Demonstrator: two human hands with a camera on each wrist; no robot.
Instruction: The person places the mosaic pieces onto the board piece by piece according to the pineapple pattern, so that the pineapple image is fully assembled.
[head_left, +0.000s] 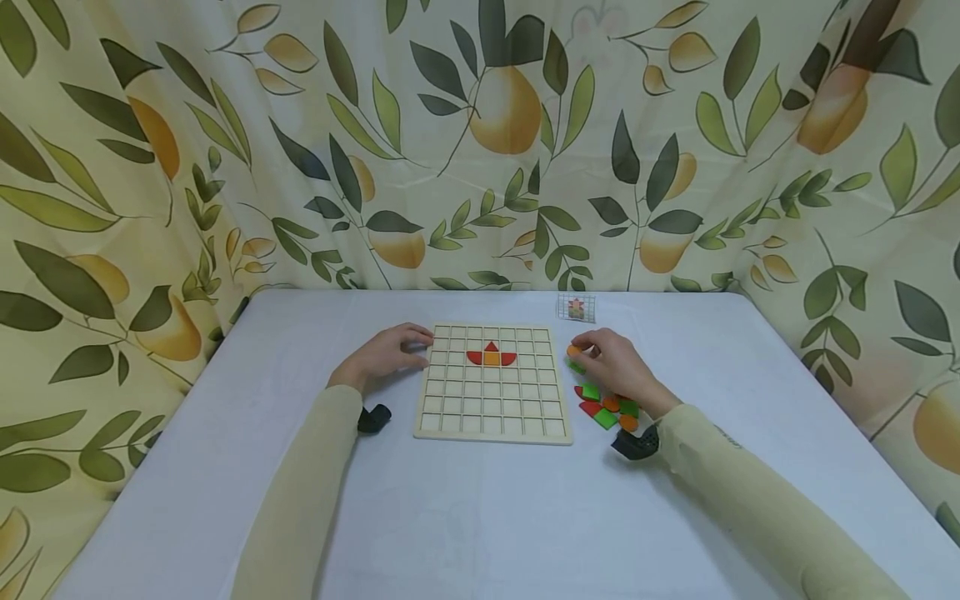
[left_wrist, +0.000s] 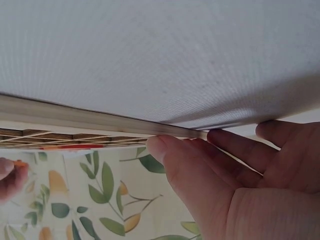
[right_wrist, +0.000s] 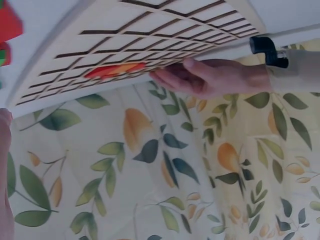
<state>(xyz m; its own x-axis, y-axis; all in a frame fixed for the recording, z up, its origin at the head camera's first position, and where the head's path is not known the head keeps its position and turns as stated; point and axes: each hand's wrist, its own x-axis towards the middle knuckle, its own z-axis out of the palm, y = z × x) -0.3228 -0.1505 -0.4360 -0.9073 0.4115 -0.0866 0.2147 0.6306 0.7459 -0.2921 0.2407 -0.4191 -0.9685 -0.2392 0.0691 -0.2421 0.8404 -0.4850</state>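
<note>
we work at a pale blue cloth-covered worktop (head_left: 225,467) with a pale wooden grid board of square cells (head_left: 491,408) lying flat at its centre. our left hand (head_left: 386,354) rests at the board's left edge; the left wrist view shows its fingers (left_wrist: 235,145) lying fairly straight along the thin wooden edge, touching it without curling round it, which we judge is there to steady the board against sliding. our right hand (head_left: 615,367) sits just beside the board's right edge, fingers bent, and its grip pinches a small orange piece (head_left: 574,351) at the fingertips; the piece's exact shape is too small to tell. a small green piece (head_left: 576,366) lies just under that hand. four coloured tiles are already seated in the board's second row of cells: a red triangle tile (head_left: 491,347) above an orange square tile (head_left: 491,359), flanked by two red quarter-round tiles (head_left: 474,358). the loose supply, a cluster of red, green and orange flat tiles (head_left: 603,408), lies on the worktop near the right wrist, close to the working hand so that reach is short. a small printed pattern card with a grid (head_left: 576,307) stands beyond the board's far right corner, facing us, apparently as the reference. black wrist-mounted camera units (head_left: 636,443) sit on both forearms over long cream sleeves (head_left: 750,492). a curtain printed with pears and leaves (head_left: 480,142) encloses the worktop.
</note>
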